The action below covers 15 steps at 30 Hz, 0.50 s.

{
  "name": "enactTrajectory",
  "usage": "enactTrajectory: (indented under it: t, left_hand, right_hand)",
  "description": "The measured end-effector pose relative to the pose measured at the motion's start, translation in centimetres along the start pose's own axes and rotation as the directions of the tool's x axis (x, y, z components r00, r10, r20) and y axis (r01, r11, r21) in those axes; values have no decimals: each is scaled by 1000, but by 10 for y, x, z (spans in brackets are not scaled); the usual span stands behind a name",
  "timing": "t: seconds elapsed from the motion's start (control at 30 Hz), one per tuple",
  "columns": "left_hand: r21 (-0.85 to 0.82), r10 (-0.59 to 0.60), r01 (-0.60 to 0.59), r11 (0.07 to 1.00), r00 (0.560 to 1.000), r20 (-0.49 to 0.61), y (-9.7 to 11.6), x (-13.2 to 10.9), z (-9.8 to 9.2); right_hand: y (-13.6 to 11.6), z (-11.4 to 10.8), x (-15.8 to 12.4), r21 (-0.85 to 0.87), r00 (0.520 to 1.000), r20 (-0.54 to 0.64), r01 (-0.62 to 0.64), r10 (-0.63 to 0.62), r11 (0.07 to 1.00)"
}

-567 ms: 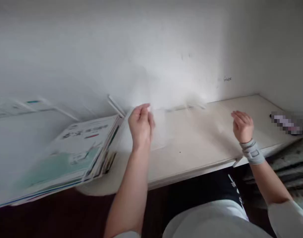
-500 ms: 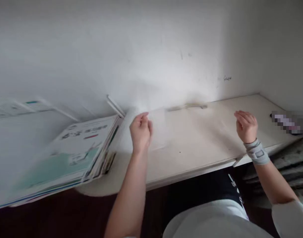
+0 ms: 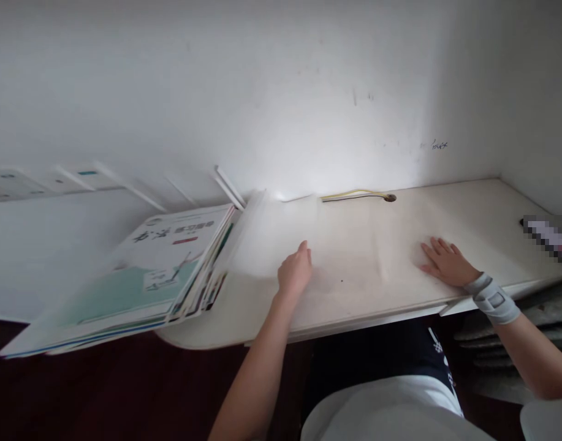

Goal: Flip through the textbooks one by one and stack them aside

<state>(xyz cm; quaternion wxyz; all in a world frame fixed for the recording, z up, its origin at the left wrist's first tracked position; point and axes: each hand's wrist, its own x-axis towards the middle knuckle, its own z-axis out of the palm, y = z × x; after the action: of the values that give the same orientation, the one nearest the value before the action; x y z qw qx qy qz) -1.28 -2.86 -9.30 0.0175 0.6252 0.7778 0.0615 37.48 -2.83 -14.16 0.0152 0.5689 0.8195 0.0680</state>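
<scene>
milky-white: judged sheet (image 3: 272,237) light, limp, best held by edges; saw right hand (image 3: 447,262) wide, left hand (image 3: 295,269) curled, couldn't tell on what.

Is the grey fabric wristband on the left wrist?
No, the grey wristband wraps the wrist of the right hand; the left hand has a bare wrist.

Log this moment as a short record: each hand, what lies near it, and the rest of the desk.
left hand: curled, over the desk; grip contents unclear
right hand: fingers spread, palm down at the desk
right wrist: grey wristband
near left hand: pale translucent sheet, far extent unclear
left side: stacked books
back edge: yellow cable at a round hole
right end: pixelated object
</scene>
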Motion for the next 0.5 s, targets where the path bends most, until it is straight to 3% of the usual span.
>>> enactTrajectory:
  t: [0.23,0.4,0.5]
  left_hand:
    - [72,41,-46,996,997,68,10,-6,2]
    - [118,25,-38,992,994,107,11,-11,-7]
    - [119,-8,5,993,1000,25,2,-17,-32]
  right_hand:
    - [34,-6,-23,31,992,121,-38,34,999]
    - [8,-26,6,55,994,57,-92,89,994]
    - [-15,-30,27,84,995,86,39,-46,996]
